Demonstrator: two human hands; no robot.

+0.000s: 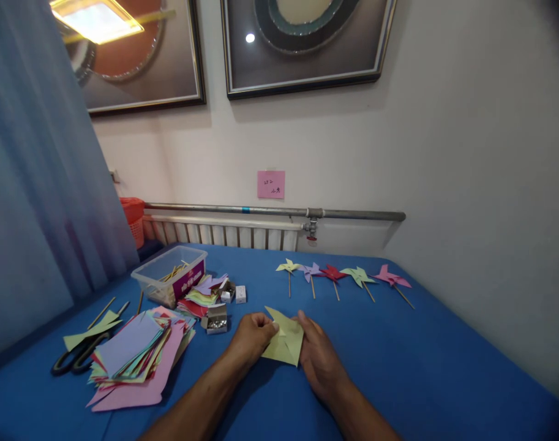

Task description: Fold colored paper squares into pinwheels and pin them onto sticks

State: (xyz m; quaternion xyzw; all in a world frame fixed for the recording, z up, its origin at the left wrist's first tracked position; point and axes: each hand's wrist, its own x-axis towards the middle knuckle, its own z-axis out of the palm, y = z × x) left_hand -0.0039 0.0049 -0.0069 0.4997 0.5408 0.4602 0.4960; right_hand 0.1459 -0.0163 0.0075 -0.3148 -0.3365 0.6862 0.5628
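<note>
A yellow-green paper square (286, 346) with slit corners is held above the blue table between my two hands. My left hand (250, 335) pinches its left side, thumb and fingers closed near the paper's middle. My right hand (320, 355) grips the right edge, thumb at the upper right corner; its other fingers are partly hidden behind the paper. Left of my hands stands an opened small box of metal pins (217, 321). Finished paper pinwheels on sticks lie in a row farther right, among them a red pinwheel (333, 274) and a pink pinwheel (392, 277).
A stack of coloured paper (132, 349) lies at left, beside black-handled scissors (79, 358). Behind it are a clear plastic tub of sticks (155, 278), paper scraps (201, 298) and a small white box (240, 294). A metal pipe (215, 209) runs along the wall.
</note>
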